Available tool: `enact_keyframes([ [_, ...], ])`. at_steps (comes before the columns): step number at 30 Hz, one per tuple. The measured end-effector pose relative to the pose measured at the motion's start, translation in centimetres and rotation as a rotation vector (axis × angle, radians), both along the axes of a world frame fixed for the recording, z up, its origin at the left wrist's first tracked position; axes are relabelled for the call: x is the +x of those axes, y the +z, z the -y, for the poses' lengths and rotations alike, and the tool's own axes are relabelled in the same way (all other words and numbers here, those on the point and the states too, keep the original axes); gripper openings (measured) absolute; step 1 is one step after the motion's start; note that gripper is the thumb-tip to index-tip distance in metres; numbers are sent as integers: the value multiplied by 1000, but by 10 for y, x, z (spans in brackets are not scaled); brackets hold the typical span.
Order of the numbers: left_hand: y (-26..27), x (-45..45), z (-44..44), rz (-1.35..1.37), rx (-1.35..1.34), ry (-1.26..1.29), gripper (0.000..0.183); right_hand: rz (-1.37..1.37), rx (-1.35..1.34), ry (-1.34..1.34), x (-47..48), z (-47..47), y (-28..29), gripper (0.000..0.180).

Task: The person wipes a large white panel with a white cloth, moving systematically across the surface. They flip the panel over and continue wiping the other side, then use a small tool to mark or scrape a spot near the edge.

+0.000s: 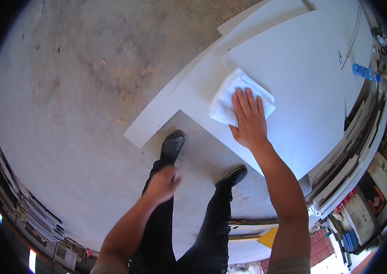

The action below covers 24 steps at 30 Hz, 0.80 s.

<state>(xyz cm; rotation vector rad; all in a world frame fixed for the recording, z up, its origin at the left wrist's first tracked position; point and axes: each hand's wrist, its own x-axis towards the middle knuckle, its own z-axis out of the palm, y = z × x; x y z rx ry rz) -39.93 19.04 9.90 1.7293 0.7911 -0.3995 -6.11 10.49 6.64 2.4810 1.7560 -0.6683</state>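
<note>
My right hand (251, 121) lies palm down on a folded white cloth (226, 102), its fingers spread over it and pressing it onto a large white panel (303, 78). The panel rests on other white sheets on the right. My left hand (163, 183) hangs above my left leg, slightly blurred, with its fingers curled and no object visible in it; whether the fingers are fully closed is unclear. The cloth's lower part is partly hidden under my right hand.
A concrete floor (87, 137) spreads to the left, with small debris on it. My black shoes stand beside the notched edge of a white sheet (145, 132). A plastic bottle (364, 72) lies at the far right, near stacked boards (351, 164). More boards (39, 219) lie at lower left.
</note>
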Motion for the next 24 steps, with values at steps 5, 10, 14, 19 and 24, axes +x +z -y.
enact_keyframes([
  [5, -20, 215, -121, 443, 464, 26, 40, 15, -64, 20, 2, 86, -2, 94],
  [10, -87, 367, -135, 293, 852, -174, 58, -52, 77, 133, 12, 92, -2, 89],
  [14, -86, 368, -115, 234, 972, -121, 61, -55, -10, 65, 10, 43, -1, 91],
  [19, -92, 366, -129, 267, 806, -205, 65, -31, 34, 85, 11, 10, -5, 91],
  [24, -91, 363, -130, 248, 824, -191, 64, -41, 24, 127, 5, 48, -3, 86],
])
